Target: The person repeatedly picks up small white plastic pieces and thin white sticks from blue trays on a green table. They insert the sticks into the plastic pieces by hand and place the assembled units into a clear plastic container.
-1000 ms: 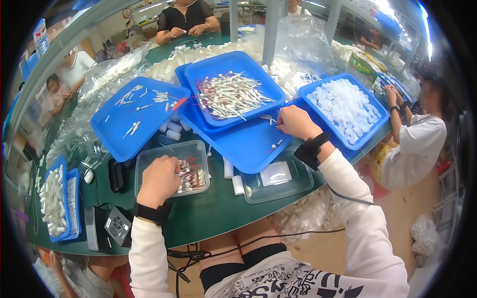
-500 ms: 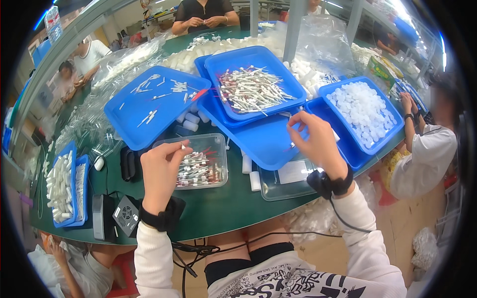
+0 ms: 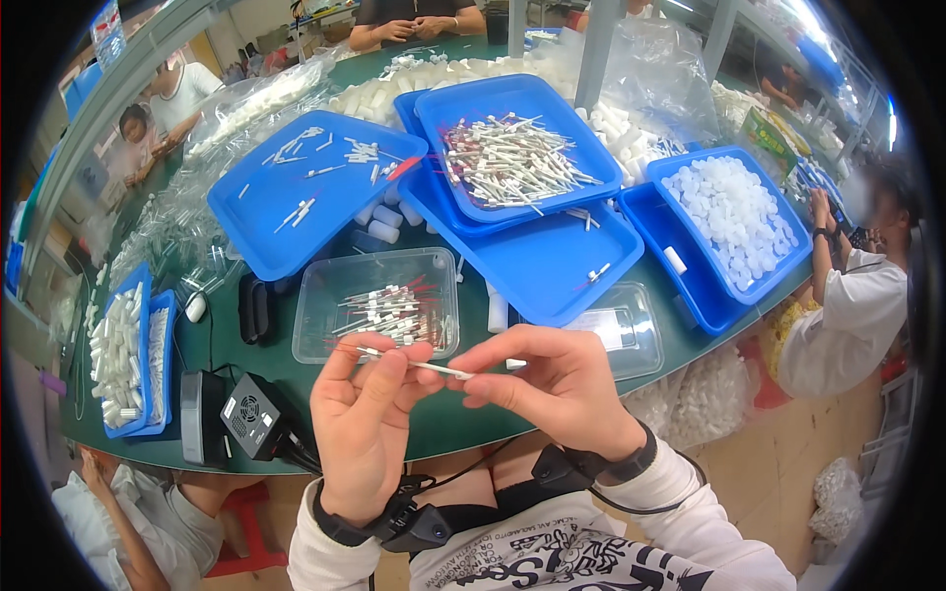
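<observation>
Close in front of me, my left hand (image 3: pixel 367 424) and my right hand (image 3: pixel 552 384) pinch one thin white stick (image 3: pixel 434 368) between them. The left fingers grip its left part. My right thumb and forefinger are closed around its right end, whose tip is hidden. Just beyond the left hand stands a clear plastic box (image 3: pixel 307 307) holding a pile of similar white sticks (image 3: pixel 389 310), some with red ends. A clear lid (image 3: pixel 645 340) lies past the right hand, with a white paper on it.
Blue trays hold a heap of white and red sticks (image 3: pixel 507 158), a few loose sticks (image 3: pixel 296 212), and translucent white caps (image 3: pixel 727 217). At left are a tray of white tubes (image 3: pixel 120 364) and a black fan-vented device (image 3: pixel 254 422). Other people sit around the table.
Both hands have come together in front of the clear box. The right hand has left the blue tray's front and now grips the stick with the left.
</observation>
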{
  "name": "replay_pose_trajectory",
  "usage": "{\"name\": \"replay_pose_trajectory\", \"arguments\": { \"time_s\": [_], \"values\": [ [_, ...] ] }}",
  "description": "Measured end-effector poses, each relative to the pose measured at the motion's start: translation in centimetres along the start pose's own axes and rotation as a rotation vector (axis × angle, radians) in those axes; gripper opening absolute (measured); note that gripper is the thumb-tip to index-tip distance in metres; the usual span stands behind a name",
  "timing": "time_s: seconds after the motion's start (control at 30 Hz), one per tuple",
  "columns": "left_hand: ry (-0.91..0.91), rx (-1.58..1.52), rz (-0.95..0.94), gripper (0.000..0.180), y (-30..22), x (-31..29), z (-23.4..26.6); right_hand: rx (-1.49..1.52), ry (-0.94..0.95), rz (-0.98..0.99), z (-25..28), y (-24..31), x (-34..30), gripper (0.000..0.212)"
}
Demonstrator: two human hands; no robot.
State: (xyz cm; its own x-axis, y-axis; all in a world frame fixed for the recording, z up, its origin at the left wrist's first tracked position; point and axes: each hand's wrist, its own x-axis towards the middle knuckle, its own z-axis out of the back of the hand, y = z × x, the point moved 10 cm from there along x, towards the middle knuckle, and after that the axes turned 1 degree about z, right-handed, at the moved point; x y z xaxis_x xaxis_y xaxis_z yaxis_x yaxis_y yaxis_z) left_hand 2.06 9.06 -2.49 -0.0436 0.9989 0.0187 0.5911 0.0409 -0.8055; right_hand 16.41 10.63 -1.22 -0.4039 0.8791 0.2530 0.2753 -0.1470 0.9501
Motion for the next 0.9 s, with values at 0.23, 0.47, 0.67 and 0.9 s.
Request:
{"name": "replay_pose_trajectory", "arguments": {
  "time_s": [0.23,0.47,0.67,0.9],
  "values": [
    [0.008,0.147,-0.097,0.014,0.5,0.0,0.1,-0.106,-0.073,0.032,1.2,0.3,-0.6,0.020],
    [-0.047,-0.016,-0.109,0.014,1.3,-0.2,0.7,-0.079,-0.125,0.052,1.5,0.2,-0.8,0.020],
    [-0.077,0.031,-0.110,0.014,1.7,-0.3,0.9,-0.363,-0.160,0.226,1.6,1.3,-1.0,0.021],
    [-0.076,0.141,-0.016,0.014,3.2,0.3,1.2,-0.802,-0.191,0.562,0.6,3.5,-1.8,0.024]
  ]
}}
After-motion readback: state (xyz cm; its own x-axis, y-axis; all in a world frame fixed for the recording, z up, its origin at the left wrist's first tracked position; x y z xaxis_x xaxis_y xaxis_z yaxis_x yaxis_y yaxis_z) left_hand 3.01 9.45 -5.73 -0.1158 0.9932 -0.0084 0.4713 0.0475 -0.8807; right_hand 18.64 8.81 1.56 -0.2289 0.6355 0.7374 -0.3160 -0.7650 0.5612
